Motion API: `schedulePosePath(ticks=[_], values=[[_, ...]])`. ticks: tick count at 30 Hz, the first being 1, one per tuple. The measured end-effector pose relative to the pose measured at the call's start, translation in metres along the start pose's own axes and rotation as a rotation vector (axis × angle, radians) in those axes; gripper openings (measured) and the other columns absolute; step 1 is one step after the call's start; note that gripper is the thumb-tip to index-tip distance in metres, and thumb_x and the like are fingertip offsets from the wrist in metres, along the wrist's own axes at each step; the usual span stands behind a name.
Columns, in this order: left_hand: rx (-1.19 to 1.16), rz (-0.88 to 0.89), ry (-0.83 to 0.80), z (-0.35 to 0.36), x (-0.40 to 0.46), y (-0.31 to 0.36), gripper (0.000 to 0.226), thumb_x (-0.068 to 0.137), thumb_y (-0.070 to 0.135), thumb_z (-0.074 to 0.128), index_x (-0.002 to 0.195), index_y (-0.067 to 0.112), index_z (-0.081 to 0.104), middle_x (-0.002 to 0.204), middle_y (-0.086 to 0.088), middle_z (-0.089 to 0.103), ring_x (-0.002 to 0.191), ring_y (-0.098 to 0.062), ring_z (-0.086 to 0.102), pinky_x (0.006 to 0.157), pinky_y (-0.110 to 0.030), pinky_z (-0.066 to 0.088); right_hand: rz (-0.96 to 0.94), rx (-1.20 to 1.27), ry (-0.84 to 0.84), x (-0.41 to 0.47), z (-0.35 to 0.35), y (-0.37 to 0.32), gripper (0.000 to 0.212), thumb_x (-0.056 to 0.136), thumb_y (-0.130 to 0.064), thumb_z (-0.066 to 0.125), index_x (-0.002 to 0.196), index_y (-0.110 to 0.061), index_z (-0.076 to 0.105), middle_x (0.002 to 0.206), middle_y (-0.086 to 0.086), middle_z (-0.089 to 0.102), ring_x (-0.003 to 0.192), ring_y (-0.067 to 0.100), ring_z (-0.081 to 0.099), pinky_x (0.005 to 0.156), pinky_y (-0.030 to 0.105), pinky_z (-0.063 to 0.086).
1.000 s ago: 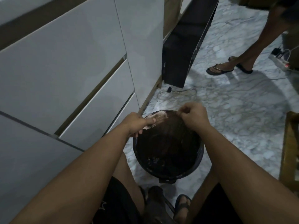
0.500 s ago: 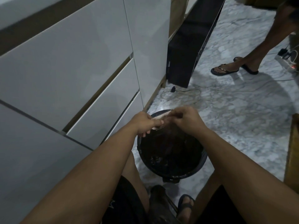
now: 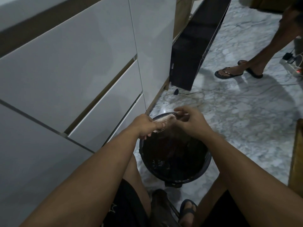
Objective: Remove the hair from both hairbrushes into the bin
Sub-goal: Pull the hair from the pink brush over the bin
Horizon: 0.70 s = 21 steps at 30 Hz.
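A black round bin (image 3: 203,171) lined with a dark bag stands on the marble floor between my knees. Over its far rim my left hand (image 3: 144,125) grips a pale pink hairbrush (image 3: 164,119), bristles turned toward me. My right hand (image 3: 190,122) is at the brush's right end, fingers pinched on a faint wisp of hair (image 3: 178,118) among the bristles. Only this one hairbrush is in view.
White drawer fronts (image 3: 82,71) fill the left. A black panel (image 3: 193,51) leans against the cabinet behind the bin, with a cable (image 3: 185,95) on the floor. Another person's sandalled feet (image 3: 229,73) stand at the right by a power strip (image 3: 291,66). A wooden edge (image 3: 297,153) lies at right.
My right hand moved left from beyond the brush's end onto its bristles and now pinches there. The left hand keeps holding the brush over the bin.
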<state>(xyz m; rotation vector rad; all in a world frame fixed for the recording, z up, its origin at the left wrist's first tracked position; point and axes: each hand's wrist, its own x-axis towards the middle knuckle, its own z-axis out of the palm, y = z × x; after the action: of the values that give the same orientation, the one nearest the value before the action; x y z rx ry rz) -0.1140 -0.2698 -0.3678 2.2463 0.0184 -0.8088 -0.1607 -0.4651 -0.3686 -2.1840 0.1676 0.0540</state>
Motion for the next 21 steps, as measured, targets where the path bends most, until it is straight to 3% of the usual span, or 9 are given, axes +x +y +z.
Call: schedulePosePath(ticks=[2,5,8,13,17,21], values=[[0.011,0.008,-0.012,0.002,0.000,0.001,0.047,0.080,0.048,0.072,0.093,0.003,0.070,0.055,-0.006,0.059,0.039,-0.018,0.048,0.042,-0.019,0.036,-0.089,-0.079,-0.033,0.000,0.006,0.002,0.040,0.077,-0.023,0.077,0.116,-0.027,0.068,0.100,0.000,0.063,0.081,0.012,0.065,0.078,0.032,0.056],[0.026,0.012,-0.019,0.004,-0.001,0.002,0.049,0.079,0.049,0.073,0.093,0.002,0.070,0.055,-0.006,0.059,0.040,-0.019,0.049,0.042,-0.020,0.036,-0.123,-0.171,-0.022,0.003,0.009,0.001,0.025,0.078,-0.020,0.076,0.103,-0.022,0.076,0.094,0.003,0.064,0.080,0.015,0.062,0.078,0.035,0.054],[0.035,0.013,-0.004,0.002,-0.001,0.001,0.051,0.081,0.049,0.072,0.094,0.000,0.071,0.055,-0.006,0.059,0.040,-0.019,0.049,0.042,-0.019,0.036,-0.081,-0.135,0.077,0.003,0.006,-0.002,0.014,0.081,-0.015,0.074,0.095,-0.013,0.079,0.087,0.005,0.073,0.078,0.013,0.063,0.079,0.031,0.053],[0.016,0.002,0.042,-0.002,0.002,-0.004,0.050,0.080,0.049,0.072,0.092,0.001,0.072,0.054,-0.006,0.058,0.041,-0.018,0.050,0.043,-0.020,0.038,0.129,-0.044,0.263,0.005,-0.006,0.003,0.014,0.083,-0.016,0.072,0.095,-0.011,0.078,0.094,0.006,0.077,0.091,0.017,0.069,0.085,0.022,0.049],[0.014,-0.001,0.048,-0.001,0.003,-0.003,0.050,0.082,0.051,0.069,0.091,0.002,0.072,0.057,-0.007,0.061,0.042,-0.018,0.052,0.043,-0.021,0.039,0.081,-0.079,0.104,0.001,-0.004,0.002,0.018,0.083,-0.030,0.072,0.095,-0.017,0.075,0.091,0.000,0.074,0.088,0.014,0.068,0.078,0.024,0.050],[-0.019,0.022,0.034,0.001,0.002,0.000,0.052,0.084,0.053,0.066,0.092,0.002,0.071,0.060,-0.007,0.063,0.044,-0.018,0.054,0.050,-0.024,0.043,0.037,-0.068,-0.078,-0.006,0.006,-0.002,0.044,0.065,-0.046,0.083,0.098,-0.023,0.064,0.089,-0.012,0.067,0.083,0.000,0.062,0.069,0.020,0.049]])
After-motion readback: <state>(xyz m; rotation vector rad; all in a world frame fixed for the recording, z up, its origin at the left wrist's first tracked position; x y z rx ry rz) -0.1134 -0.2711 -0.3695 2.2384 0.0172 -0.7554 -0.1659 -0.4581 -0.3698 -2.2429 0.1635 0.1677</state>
